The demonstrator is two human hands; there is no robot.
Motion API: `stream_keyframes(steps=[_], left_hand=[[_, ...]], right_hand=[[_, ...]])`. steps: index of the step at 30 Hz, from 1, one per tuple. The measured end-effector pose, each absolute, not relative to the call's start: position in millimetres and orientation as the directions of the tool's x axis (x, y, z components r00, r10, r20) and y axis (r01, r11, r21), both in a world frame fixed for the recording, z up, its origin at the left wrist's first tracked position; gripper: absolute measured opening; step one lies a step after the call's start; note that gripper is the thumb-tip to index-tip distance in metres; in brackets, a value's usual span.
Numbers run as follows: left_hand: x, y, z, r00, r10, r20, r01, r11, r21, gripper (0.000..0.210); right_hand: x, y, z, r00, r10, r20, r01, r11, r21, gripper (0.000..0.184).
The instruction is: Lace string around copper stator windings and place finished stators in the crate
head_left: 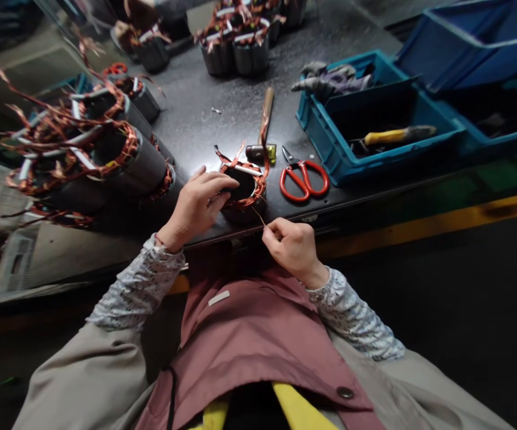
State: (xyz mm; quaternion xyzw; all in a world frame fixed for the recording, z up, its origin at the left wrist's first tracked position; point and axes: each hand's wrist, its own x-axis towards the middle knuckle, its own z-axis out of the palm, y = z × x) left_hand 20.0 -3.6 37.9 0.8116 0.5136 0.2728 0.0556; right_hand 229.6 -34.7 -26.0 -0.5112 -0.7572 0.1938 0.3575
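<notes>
A motor stator point(243, 200) with copper windings around its top rim stands at the table's front edge. My left hand point(198, 203) rests on its left rim, fingers stretched over the dark opening. In my right hand point(292, 245) the thumb and forefinger pinch the end of a thin copper wire point(259, 216), which runs down from the winding toward me. Just right of the stator lie red-handled scissors point(304, 179). Behind it is a hammer point(265, 119) with a wooden handle, its head close to the upright copper leads.
Several wound stators point(101, 143) stand crowded at the left, with more stators point(236, 45) at the back. Blue bins point(330, 146) line the right, holding a yellow-handled tool point(388, 137) and gloves point(339, 80). A grey crate point(19, 263) sits lower left.
</notes>
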Motion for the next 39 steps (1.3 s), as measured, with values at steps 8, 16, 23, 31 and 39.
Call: stream_keyframes(steps=[8, 16, 23, 31, 39], left_hand=[[21, 9, 52, 0.445, 0.835, 0.324, 0.746, -0.546, 0.382, 0.025], [25, 5, 45, 0.489, 0.845, 0.215, 0.762, -0.534, 0.366, 0.025], [24, 3, 48, 0.437, 0.87, 0.229, 0.781, -0.493, 0.384, 0.026], [22, 11, 48, 0.461, 0.862, 0.213, 0.769, -0.507, 0.389, 0.031], [30, 48, 44, 0.627, 0.771, -0.111, 0.77, -0.592, 0.239, 0.027]], right_hand=[[215, -23, -9, -0.248, 0.93, 0.273, 0.507, 0.364, -0.781, 0.02], [240, -34, -2, -0.18, 0.982, 0.052, 0.184, 0.086, -0.979, 0.02], [229, -23, -15, -0.167, 0.986, 0.013, 0.113, 0.033, -0.993, 0.018], [220, -18, -18, -0.124, 0.992, 0.037, 0.164, 0.057, -0.985, 0.018], [193, -3, -19, -0.093, 0.992, 0.09, 0.187, 0.106, -0.977, 0.021]])
